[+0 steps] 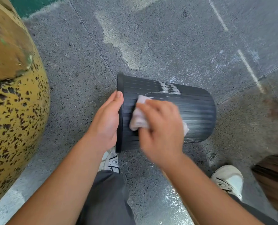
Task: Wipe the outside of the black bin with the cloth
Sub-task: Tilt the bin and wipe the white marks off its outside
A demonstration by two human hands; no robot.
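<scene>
Speckled grey floor, yellow pillar

One black bin. One cloth. Two hands: left hand, right hand. Two white shoes: near left shoe, near right shoe.

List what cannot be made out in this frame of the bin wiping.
- Inside of the black bin: its mouth faces left, behind the left hand.
- Bin's underside: turned away from the head camera.
- Right hand: motion-blurred, hiding most of the cloth.
- Brown object: blurred, cut off by the right edge.
</scene>
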